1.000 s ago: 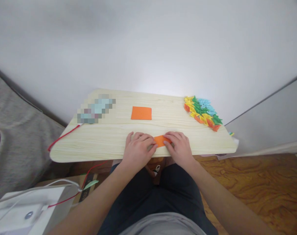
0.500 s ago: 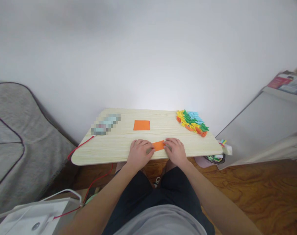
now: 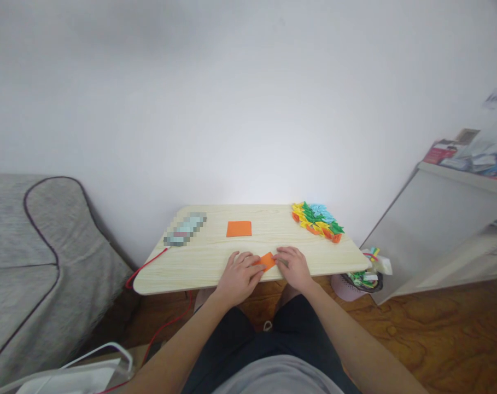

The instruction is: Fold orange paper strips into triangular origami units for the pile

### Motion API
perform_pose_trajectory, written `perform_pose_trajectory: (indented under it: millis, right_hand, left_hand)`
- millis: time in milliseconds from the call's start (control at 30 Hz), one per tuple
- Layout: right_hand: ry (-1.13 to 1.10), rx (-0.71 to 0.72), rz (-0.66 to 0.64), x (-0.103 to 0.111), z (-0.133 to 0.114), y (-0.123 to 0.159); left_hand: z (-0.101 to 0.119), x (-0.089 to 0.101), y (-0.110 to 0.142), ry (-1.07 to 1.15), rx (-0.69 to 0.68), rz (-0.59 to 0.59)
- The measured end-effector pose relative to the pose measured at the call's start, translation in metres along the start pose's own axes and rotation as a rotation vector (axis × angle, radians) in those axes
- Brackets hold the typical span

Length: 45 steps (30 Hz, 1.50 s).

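Near the front edge of the table (image 3: 174, 274), my small orange paper (image 3: 268, 261) had just swung to a steeper slant, its free end by my right hand (image 3: 294, 268). Left hand (image 3: 237, 278) pinched it; honestly couldn't tell if the right gripped too.

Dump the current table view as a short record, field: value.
left hand: fingers on small orange paper
right hand: fingertips at its right end; grip unclear
mid-table: flat orange rectangle, beyond the hands
right side: folded pieces in yellow, green, light blue, orange
left side: pixelated item, unidentifiable, red cable at its near end
floor, right: bin with scraps
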State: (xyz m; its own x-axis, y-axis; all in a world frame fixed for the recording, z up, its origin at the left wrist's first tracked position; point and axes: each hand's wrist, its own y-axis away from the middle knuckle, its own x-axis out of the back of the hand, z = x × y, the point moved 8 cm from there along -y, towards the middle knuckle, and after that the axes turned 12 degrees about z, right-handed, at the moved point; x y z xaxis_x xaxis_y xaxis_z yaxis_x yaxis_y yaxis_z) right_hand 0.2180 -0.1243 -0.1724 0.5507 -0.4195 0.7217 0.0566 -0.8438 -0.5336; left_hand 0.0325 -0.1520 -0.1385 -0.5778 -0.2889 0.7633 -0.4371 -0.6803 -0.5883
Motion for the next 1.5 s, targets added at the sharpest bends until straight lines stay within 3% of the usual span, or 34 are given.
perform_pose_trajectory:
  millis: [367,767,1033,1267,1500]
  right_hand:
    - [0.044,0.002,0.076,-0.001,-0.005,0.005]
    - [0.055,-0.02,0.146,0.004,-0.024,0.018]
    - [-0.066,-0.056,0.125,0.003,-0.027,0.023]
    - [-0.33,-0.063,-0.072,-0.004,-0.019,-0.007]
    - [-0.523,-0.16,-0.202,-0.021,-0.008,-0.084]
  left_hand:
    - [0.015,-0.001,0.019,-0.046,-0.114,0.014]
    - [0.015,-0.006,0.026,-0.035,-0.061,0.171]
    - [0.019,-0.002,0.025,0.051,-0.053,0.174]
    - [-0.002,-0.003,-0.018,0.138,0.031,0.106]
    - [-0.055,-0.017,-0.101,0.263,0.227,0.045]
